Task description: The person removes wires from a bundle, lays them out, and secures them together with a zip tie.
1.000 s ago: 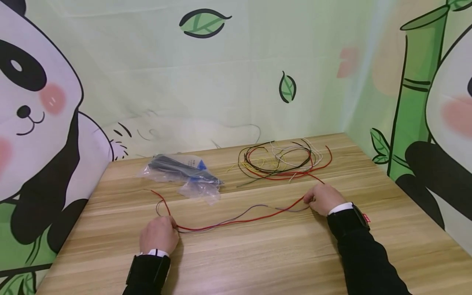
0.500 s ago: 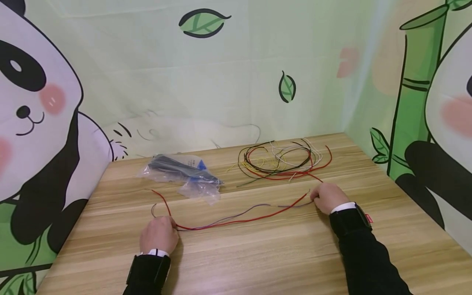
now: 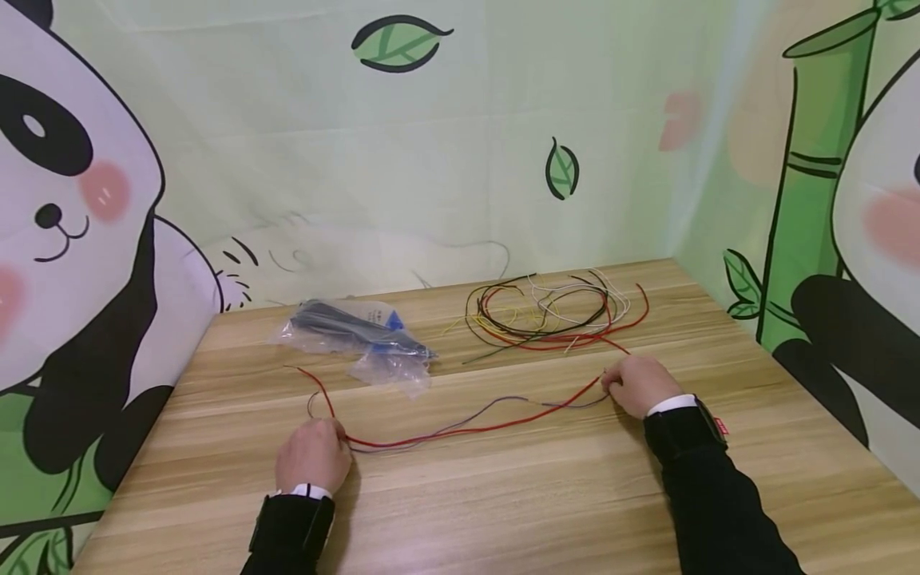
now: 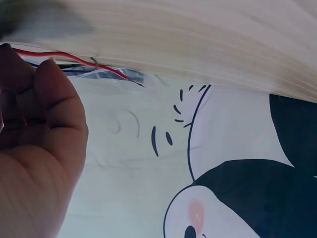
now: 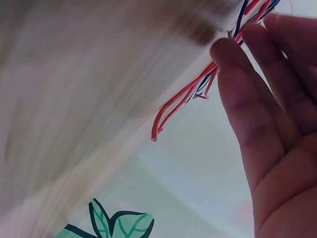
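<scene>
A red wire (image 3: 474, 430) and a thin purple wire (image 3: 470, 414) stretch side by side across the table between my two hands. Near their left ends, my left hand (image 3: 312, 457) pinches both wires, and their tips stick out beyond the fingers. My right hand (image 3: 638, 387) pinches the right end of the purple wire between thumb and fingertips. Right beside those fingertips lies the red wire's right tip. A pale spot shows on the purple wire left of the right hand. In the left wrist view the red wire (image 4: 69, 55) runs out past the fingers.
A loose coil of red, black, yellow and white wires (image 3: 546, 311) lies at the back right, one red end reaching toward my right hand. A clear plastic bag (image 3: 391, 367) with dark strips inside lies back left. A printed cloth (image 3: 460, 184) hangs behind the wooden table (image 3: 503, 511).
My right hand has shifted slightly right and let the red wire's tip come free, keeping hold of the purple wire. The left hand has stayed nearly in place; the purple loop beside it moved a little.
</scene>
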A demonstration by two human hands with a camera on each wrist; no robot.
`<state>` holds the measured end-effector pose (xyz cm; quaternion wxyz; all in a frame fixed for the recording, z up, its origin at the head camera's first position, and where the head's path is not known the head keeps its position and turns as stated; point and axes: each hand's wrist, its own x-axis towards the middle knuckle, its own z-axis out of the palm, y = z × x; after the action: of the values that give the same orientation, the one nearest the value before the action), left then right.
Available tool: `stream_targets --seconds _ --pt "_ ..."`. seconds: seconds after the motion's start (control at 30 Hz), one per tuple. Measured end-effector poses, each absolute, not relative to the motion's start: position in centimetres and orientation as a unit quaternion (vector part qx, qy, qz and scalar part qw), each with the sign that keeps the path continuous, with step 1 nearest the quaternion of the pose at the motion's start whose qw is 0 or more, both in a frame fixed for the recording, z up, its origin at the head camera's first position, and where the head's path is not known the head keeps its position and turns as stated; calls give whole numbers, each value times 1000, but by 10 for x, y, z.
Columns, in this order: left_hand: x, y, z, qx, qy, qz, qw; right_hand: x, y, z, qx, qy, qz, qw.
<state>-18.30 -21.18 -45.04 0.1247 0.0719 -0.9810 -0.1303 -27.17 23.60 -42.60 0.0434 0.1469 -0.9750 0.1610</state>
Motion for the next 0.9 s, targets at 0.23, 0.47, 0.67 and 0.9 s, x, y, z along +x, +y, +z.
stream_targets --seconds 0.23,0.47,0.67,0.9 --pt "-184 -211 -448 74 -977 -141 144 -273 235 -422 135 -972 163 98" --pt "-185 -211 -446 71 -971 -149 171 -275 243 -418 67 -967 198 149" --pt "-185 -207 -447 69 -958 -154 234 -280 266 -419 -18 -955 211 207" --pt "-184 -192 -451 10 -934 -129 334 -291 279 -421 -37 -966 193 166"
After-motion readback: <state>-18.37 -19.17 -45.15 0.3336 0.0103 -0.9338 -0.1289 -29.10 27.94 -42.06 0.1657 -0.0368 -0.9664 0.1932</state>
